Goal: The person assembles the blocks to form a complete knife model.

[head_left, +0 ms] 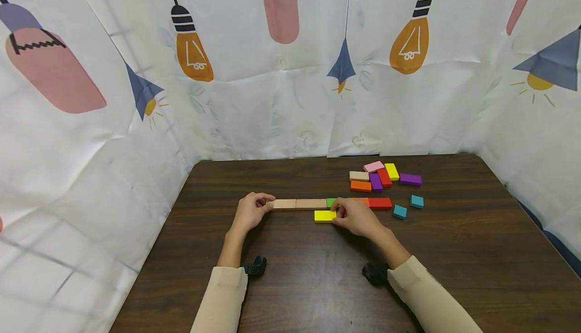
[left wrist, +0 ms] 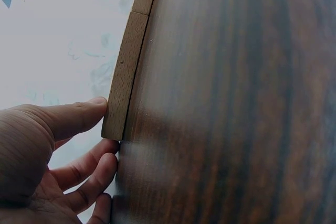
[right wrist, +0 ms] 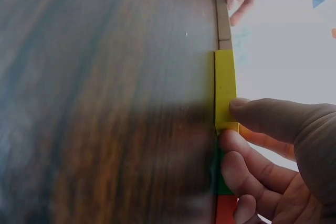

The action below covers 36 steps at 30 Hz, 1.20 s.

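A row of blocks lies along the table. At its left end, a plain wooden block (head_left: 284, 205) is held at its outer edge by my left hand (head_left: 251, 212), thumb and fingers about the corner. Another wooden block (head_left: 311, 204) adjoins it, followed by a green block (head_left: 332, 202) and two red blocks (head_left: 380, 203). My right hand (head_left: 358, 218) pinches the right end of a yellow block (head_left: 324, 216), just in front of the row. In the right wrist view, the thumb is on the yellow block (right wrist: 225, 85); fingers partly cover the green block.
Behind the row at the right sits a group of several blocks: a pink block (head_left: 373, 166), an orange block (head_left: 360, 186), a purple block (head_left: 410, 179) and others. Two small blue blocks (head_left: 399, 212) lie by the row's right end. A patterned cloth (head_left: 281, 106) hangs behind the table.
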Available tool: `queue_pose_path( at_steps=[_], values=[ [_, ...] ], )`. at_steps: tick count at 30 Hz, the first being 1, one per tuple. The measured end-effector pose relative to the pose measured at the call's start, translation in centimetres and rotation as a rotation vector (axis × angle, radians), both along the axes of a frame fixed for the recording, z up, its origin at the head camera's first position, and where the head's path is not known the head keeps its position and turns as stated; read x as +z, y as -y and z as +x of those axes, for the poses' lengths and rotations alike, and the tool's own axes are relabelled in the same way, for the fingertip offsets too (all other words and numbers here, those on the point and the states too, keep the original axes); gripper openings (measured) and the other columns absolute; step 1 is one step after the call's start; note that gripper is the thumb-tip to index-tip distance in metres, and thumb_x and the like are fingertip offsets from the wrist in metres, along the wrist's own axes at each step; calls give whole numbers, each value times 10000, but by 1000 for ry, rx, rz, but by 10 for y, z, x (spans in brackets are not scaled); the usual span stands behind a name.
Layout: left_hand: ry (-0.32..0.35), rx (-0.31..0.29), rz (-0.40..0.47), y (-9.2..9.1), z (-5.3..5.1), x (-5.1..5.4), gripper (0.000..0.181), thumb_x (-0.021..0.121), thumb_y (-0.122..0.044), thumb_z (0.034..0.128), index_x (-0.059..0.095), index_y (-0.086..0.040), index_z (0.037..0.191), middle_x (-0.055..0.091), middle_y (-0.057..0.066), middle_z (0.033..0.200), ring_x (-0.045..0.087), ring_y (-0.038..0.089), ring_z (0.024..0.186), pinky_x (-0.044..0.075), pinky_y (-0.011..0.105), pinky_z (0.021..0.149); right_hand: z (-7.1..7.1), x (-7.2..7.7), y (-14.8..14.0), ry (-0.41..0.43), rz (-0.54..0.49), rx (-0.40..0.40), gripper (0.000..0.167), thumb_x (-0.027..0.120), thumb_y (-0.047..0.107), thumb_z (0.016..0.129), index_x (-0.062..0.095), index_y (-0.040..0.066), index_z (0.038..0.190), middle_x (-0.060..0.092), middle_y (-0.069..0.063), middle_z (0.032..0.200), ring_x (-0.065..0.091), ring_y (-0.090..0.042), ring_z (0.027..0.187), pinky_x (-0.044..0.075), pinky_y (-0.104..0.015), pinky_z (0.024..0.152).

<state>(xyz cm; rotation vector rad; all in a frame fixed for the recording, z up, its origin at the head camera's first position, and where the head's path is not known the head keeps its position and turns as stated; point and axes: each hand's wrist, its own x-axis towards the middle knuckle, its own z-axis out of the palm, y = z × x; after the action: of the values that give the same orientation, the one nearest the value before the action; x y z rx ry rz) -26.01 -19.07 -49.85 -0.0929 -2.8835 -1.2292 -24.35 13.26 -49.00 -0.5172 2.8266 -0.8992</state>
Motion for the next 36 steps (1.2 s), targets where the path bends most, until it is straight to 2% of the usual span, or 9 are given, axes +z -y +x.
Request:
queue_pose_path(
  at_steps=[18,36],
  values=[
    [-6,2,-10,0,0,1,182,737,-203,959,794,-177,1130,656,73,1050,606,210,921,520,399,831,-5,2,16,12,-6,-8,224,817,194,875,708,144,1065,646,59,782,543,-116,666,464,-281,656],
    [-8,5,-19,-1,-1,1,179,730,-211,965,794,-182,1130,655,64,1031,598,208,906,513,390,819,-8,0,19,36,-22,-35,231,821,195,873,699,144,1063,651,43,799,549,-133,681,473,-283,661]
  ],
)
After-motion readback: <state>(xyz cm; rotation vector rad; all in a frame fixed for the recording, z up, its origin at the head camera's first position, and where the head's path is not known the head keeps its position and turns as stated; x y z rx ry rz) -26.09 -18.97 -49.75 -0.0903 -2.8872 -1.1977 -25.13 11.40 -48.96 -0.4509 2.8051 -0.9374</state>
